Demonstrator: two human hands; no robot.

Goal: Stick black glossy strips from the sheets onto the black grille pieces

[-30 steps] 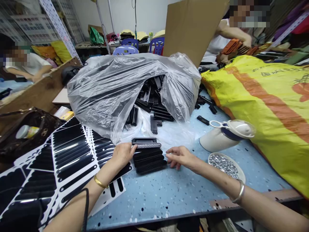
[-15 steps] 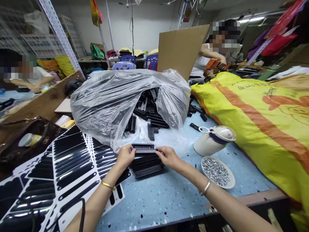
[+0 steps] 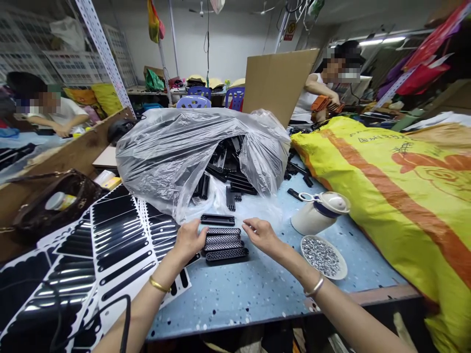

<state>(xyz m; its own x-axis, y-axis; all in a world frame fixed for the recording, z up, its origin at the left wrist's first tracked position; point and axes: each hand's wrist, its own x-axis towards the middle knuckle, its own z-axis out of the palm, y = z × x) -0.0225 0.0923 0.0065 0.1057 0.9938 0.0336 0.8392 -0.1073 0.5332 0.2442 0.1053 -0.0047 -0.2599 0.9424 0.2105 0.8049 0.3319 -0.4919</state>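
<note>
Several narrow black plastic pieces with a mesh-patterned top (image 3: 223,243) lie in a stack of rows on the blue table. Just behind them is another black piece (image 3: 218,220), showing its recessed side. My left hand (image 3: 189,240) is at the left ends of the rows, thumb and forefinger apart, with nothing held. Off the right ends, my right hand (image 3: 260,233) hovers with its fingers slightly spread and no piece between them. A large clear plastic bag (image 3: 158,152) beyond the hands lies open, and black plastic parts (image 3: 241,182) spill out of it.
Sheets of black strips (image 3: 121,230) cover the left side. To the right stand a white lidded jug (image 3: 312,218) and a dish of small metal parts (image 3: 344,270). A yellow sack (image 3: 371,166) bounds the right; a brown handbag (image 3: 33,201) sits left. Two people work farther back.
The mesh-topped piece that both hands held has been set down with the others in the rows. My right hand has drawn away to the right, and both hands have let go.
</note>
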